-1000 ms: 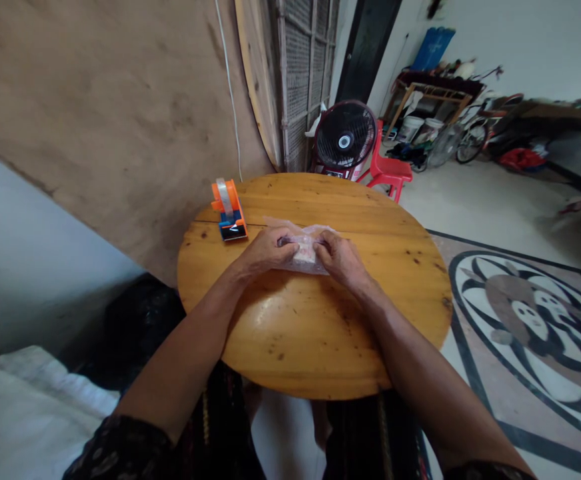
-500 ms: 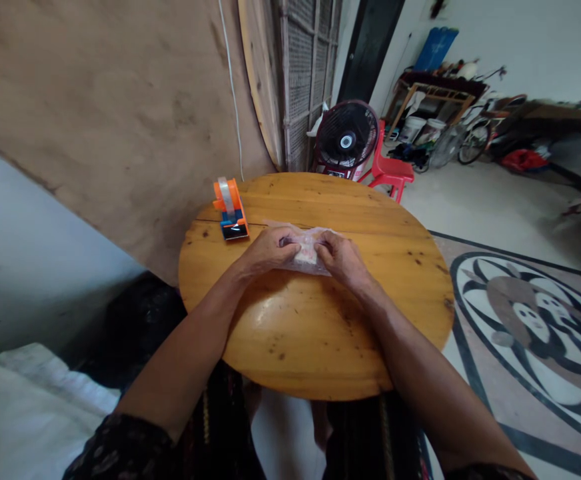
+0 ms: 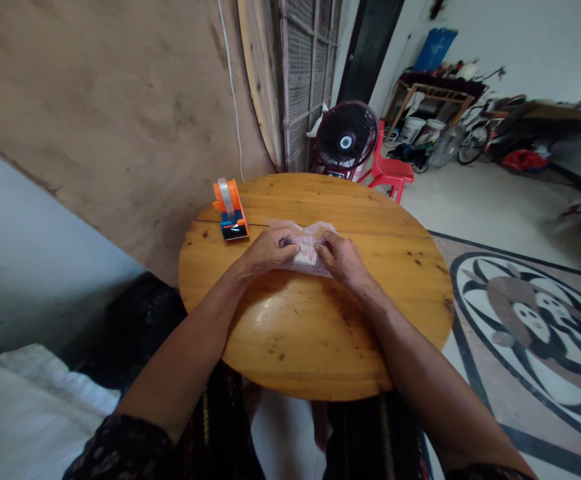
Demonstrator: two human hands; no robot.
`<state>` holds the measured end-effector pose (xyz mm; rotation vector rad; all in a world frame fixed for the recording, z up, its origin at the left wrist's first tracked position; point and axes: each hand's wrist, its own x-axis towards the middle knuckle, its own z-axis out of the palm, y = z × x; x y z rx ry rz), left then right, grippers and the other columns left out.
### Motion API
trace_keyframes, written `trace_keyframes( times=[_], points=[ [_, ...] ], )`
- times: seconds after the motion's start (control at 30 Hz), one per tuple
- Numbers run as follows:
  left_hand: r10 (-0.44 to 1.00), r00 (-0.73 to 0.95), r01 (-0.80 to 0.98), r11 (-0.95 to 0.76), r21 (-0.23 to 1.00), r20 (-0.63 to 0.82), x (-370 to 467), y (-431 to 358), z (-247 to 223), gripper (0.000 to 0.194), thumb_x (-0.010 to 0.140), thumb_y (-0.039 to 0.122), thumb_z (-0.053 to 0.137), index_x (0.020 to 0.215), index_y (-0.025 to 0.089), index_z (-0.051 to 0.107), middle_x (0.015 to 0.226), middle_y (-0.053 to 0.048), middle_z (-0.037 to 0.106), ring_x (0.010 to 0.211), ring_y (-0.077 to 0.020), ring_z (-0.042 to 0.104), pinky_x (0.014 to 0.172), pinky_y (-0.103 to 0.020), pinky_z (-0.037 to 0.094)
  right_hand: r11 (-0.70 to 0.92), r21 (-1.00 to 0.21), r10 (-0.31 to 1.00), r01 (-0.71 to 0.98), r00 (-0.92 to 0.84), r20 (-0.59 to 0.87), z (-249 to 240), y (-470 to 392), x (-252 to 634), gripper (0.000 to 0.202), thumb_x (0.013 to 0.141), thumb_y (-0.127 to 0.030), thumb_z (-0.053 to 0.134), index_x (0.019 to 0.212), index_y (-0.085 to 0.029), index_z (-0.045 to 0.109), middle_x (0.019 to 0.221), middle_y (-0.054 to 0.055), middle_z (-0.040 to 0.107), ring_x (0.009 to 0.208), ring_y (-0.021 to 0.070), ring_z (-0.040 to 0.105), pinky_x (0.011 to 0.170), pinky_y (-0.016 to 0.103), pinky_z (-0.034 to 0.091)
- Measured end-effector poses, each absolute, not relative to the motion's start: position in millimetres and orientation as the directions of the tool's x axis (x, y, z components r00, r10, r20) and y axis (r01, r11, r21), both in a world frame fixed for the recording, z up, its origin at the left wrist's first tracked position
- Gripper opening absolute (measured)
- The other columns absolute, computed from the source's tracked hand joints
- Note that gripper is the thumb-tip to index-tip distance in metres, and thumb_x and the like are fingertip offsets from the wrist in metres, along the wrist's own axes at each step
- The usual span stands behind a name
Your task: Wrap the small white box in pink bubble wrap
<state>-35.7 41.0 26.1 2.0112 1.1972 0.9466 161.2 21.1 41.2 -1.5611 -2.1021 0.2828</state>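
A small whitish block [image 3: 306, 255] with faint reddish marks lies inside clear bubble wrap [image 3: 315, 269] on the round wooden table [image 3: 280, 333]. My left hand [image 3: 272, 249] grips the wrap at its left side, thumb pressed near the block. At the right side my right hand [image 3: 341, 255] pinches the wrap with thumb and fingers. Loose film sticks up behind the block, between both hands. What the block is, I cannot make out through the plastic.
An orange and blue tape dispenser [image 3: 231, 210] with a roll of clear tape stands at the table's left back edge. Beyond the table are a dark fan [image 3: 346, 140] and a red plastic chair [image 3: 390, 167]. A brown board [image 3: 120, 100] leans along the left.
The far edge of the bubble wrap has risen a little and bunched near my right hand. Both hands stay in nearly the same place.
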Motion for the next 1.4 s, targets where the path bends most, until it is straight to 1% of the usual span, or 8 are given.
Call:
trace_keyframes(
  times=[0.2,0.4,0.63,0.8,0.97,1.07,1.2,1.4],
  points=[
    [0.881,0.368,0.45,-0.45,0.772,0.299,-35.1,38.8,30.5,0.011,0.074,0.025,0.055,0.07,0.016,0.059,0.071,0.001,0.056,0.064,-0.0116,0.046,0.058,-0.024,0.035,0.347,-0.496,0.931,0.796,-0.23,0.282,39.4,22.3,162.3,0.019,0.087,-0.025,0.05,0.089,-0.019,0.068,0.079,0.004,0.068,0.069,0.0169,0.057,0.064,0.026,0.038],
    [0.911,0.32,0.474,-0.391,0.789,0.26,-33.4,36.0,31.7,0.013,0.073,0.026,0.056,0.064,0.017,0.055,0.062,0.002,0.049,0.059,-0.0114,0.042,0.05,-0.024,0.031,0.328,-0.492,0.939,0.807,-0.221,0.263,38.4,23.4,162.5,0.019,0.087,-0.026,0.05,0.088,-0.02,0.068,0.075,0.003,0.066,0.066,0.0172,0.055,0.063,0.026,0.038],
    [0.884,0.369,0.445,-0.439,0.781,0.286,-34.2,38.1,31.3,0.009,0.073,0.023,0.055,0.07,0.016,0.059,0.069,0.001,0.054,0.062,-0.0117,0.045,0.055,-0.025,0.034,0.347,-0.501,0.932,0.793,-0.229,0.281,37.4,24.6,162.9,0.019,0.086,-0.025,0.051,0.089,-0.02,0.068,0.08,0.004,0.068,0.072,0.0181,0.058,0.067,0.027,0.041],
    [0.912,0.324,0.469,-0.387,0.794,0.252,-33.7,37.7,31.3,0.011,0.073,0.024,0.056,0.064,0.017,0.055,0.062,0.003,0.049,0.058,-0.0111,0.041,0.051,-0.024,0.031,0.338,-0.513,0.938,0.789,-0.235,0.256,37.4,24.8,164.0,0.021,0.088,-0.026,0.049,0.09,-0.02,0.068,0.077,0.003,0.068,0.069,0.0175,0.058,0.064,0.026,0.04],
    [0.884,0.358,0.456,-0.446,0.77,0.301,-34.2,39.1,30.5,0.009,0.073,0.022,0.056,0.067,0.016,0.057,0.067,0.002,0.054,0.062,-0.0108,0.044,0.055,-0.024,0.034,0.351,-0.511,0.935,0.785,-0.264,0.237,38.6,24.9,163.0,0.023,0.088,-0.023,0.047,0.096,-0.02,0.069,0.086,0.005,0.071,0.078,0.0191,0.061,0.07,0.027,0.042],
    [0.881,0.355,0.455,-0.454,0.766,0.311,-34.3,40.2,29.2,0.01,0.073,0.024,0.055,0.068,0.016,0.058,0.067,0.002,0.053,0.062,-0.0106,0.044,0.055,-0.024,0.034,0.335,-0.494,0.941,0.802,-0.255,0.224,38.9,24.8,162.7,0.023,0.088,-0.023,0.046,0.093,-0.02,0.069,0.082,0.005,0.07,0.074,0.0192,0.06,0.068,0.027,0.042],
    [0.909,0.326,0.469,-0.393,0.791,0.258,-34.0,40.0,27.7,0.012,0.072,0.025,0.055,0.065,0.016,0.054,0.061,0.003,0.048,0.058,-0.0107,0.041,0.051,-0.023,0.031,0.368,-0.492,0.929,0.789,-0.282,0.241,39.0,24.8,164.5,0.022,0.088,-0.024,0.047,0.09,-0.02,0.069,0.079,0.004,0.068,0.07,0.018,0.057,0.066,0.027,0.041],
    [0.882,0.373,0.455,-0.444,0.772,0.288,-34.5,39.4,29.2,0.01,0.071,0.023,0.055,0.069,0.015,0.06,0.069,0.0,0.055,0.064,-0.0119,0.046,0.058,-0.024,0.036,0.394,-0.507,0.919,0.766,-0.331,0.214,42.0,24.9,167.8,0.019,0.087,-0.021,0.049,0.084,-0.019,0.067,0.074,0.003,0.065,0.066,0.0165,0.053,0.061,0.025,0.036]
  ],
)
